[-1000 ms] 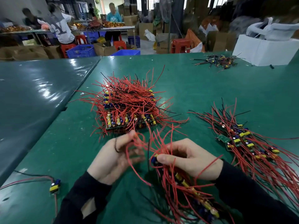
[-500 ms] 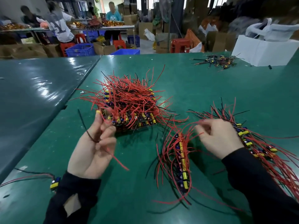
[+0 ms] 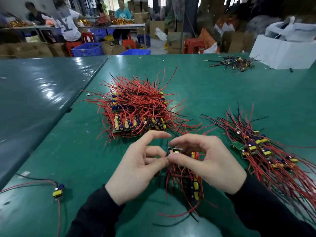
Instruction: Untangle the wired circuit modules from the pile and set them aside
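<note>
The right hand (image 3: pixel 207 162) covers the upper part of a small bundle of red- and black-wired circuit modules (image 3: pixel 189 182) lying on the green worktop (image 3: pixel 213 93); how many boards it holds cannot be counted. Thumb and forefinger of this hand pinch the bundle's top module, a small green board with a silver-topped capacitor (image 3: pixel 174 150), at its far end. The left hand (image 3: pixel 136 170) meets it there, thumb and fingertips closed on the same board; the exact contact is hidden between the fingers. The bundle's long axis runs from the hands toward the viewer, wires trailing at the near end. The large tangled pile of red-wired modules (image 3: pixel 136 112) sits just beyond the hands, wires pointing every way. A sorted row of wired modules (image 3: pixel 266 151) lies to the right, its wires running off the frame's right edge. A single yellow-and-blue module with red and black leads (image 3: pixel 58 190) lies apart at the left, its leads cut off by the frame
</note>
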